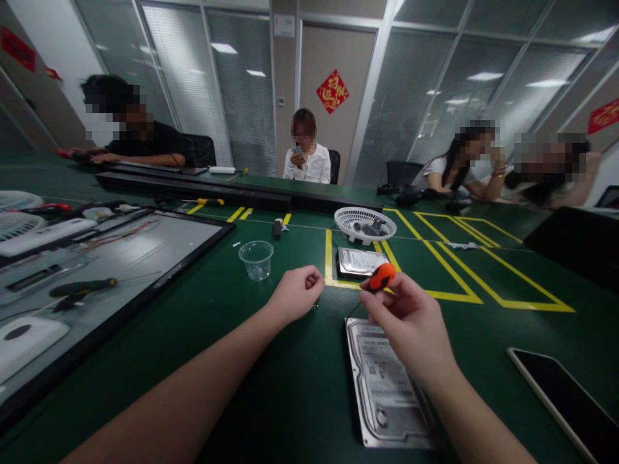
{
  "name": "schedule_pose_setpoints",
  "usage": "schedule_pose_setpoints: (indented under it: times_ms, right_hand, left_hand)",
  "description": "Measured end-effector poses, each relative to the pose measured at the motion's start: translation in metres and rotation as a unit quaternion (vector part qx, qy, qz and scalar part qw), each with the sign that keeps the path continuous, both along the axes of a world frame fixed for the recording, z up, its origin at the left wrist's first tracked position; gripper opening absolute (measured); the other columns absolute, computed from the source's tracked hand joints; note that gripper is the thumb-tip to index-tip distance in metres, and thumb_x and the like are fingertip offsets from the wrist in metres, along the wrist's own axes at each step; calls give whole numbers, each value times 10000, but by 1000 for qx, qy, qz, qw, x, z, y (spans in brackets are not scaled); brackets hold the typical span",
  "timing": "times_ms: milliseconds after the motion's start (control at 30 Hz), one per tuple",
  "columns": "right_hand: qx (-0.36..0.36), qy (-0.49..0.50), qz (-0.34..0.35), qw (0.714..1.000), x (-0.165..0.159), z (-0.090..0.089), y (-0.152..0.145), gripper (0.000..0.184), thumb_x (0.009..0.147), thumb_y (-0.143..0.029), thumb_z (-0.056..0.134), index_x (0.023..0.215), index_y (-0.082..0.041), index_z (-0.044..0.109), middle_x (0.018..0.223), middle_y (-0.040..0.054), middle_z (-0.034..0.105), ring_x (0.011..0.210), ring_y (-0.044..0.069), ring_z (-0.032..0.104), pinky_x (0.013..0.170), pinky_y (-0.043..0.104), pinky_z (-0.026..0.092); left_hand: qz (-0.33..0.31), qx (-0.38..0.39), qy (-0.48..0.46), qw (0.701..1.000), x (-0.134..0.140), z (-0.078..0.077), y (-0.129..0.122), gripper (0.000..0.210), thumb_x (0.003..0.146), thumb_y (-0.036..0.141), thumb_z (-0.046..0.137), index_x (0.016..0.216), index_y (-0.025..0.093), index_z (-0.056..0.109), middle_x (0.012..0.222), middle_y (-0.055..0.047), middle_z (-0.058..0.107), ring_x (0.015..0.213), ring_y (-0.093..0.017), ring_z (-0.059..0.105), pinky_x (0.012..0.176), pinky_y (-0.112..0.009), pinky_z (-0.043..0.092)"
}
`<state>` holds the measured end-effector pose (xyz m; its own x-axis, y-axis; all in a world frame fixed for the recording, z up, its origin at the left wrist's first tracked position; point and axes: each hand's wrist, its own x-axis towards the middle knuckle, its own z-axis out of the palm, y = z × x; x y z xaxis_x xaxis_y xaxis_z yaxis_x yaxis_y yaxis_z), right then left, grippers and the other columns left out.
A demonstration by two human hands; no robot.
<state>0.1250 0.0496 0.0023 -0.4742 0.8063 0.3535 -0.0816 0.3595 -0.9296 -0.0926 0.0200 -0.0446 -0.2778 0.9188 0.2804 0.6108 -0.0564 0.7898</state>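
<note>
Clamping screwdriver [383, 276] in right hand [413, 317], right of centre — pointing down at hard drive [376, 380]. Resting left hand [298, 293] mid-frame, curled closed, beside metal bits [314, 307] — can't see inside.

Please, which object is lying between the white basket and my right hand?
In the head view, a hard drive lies there, between the white basket and your right hand. The orange-and-black screwdriver in that hand partly hides its near corner.
</note>
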Motion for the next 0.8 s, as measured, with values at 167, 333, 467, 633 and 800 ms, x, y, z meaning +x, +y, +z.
schedule_pose_setpoints:
  times_ms: [167, 333, 467, 633, 800]
  right_hand:
    - [2, 20, 5, 1000, -2, 3, -2, 204, 859, -238, 792, 949, -204, 612, 708, -21, 630, 576, 108, 531, 563, 253, 435]
    - [8, 31, 32, 999, 0, 6, -5, 167, 940, -266, 677, 1088, -208, 626, 935, 49, 712, 607, 119, 585, 579, 276, 482]
    - [9, 16, 13, 1000, 1, 2, -2, 158, 904, -260, 731, 1015, -199, 638, 758, 2, 658, 573, 114, 553, 547, 257, 445]
    - [7, 25, -11, 1000, -2, 0, 0, 229, 847, -237, 804, 895, -209, 582, 670, -40, 605, 545, 96, 523, 545, 242, 433]
    - [11, 28, 2, 1000, -1, 5, -3, 183, 888, -248, 749, 1013, -214, 619, 730, -19, 643, 548, 102, 541, 517, 236, 459]
  left_hand:
    - [-4, -1, -1, 1000, -1, -1, 0, 170, 887, 302, 583, 828, 186, 693, 757, -10, 684, 694, -159, 615, 627, -271, 434]
    - [0, -5, 2, 1000, 0, -1, 0, 168, 885, 308, 588, 839, 190, 700, 764, -3, 684, 698, -157, 613, 629, -275, 436]
    - [-2, -2, -1, 1000, 0, 1, 0, 171, 886, 304, 587, 831, 184, 696, 757, -8, 679, 696, -158, 611, 628, -277, 434]
    - [-2, -6, 2, 1000, 0, 2, -1, 179, 886, 310, 585, 831, 182, 697, 759, -18, 683, 689, -164, 609, 623, -281, 430]
    - [1, -9, 3, 1000, -1, 1, 0, 175, 882, 310, 588, 838, 183, 701, 765, -14, 684, 698, -161, 610, 626, -276, 432]
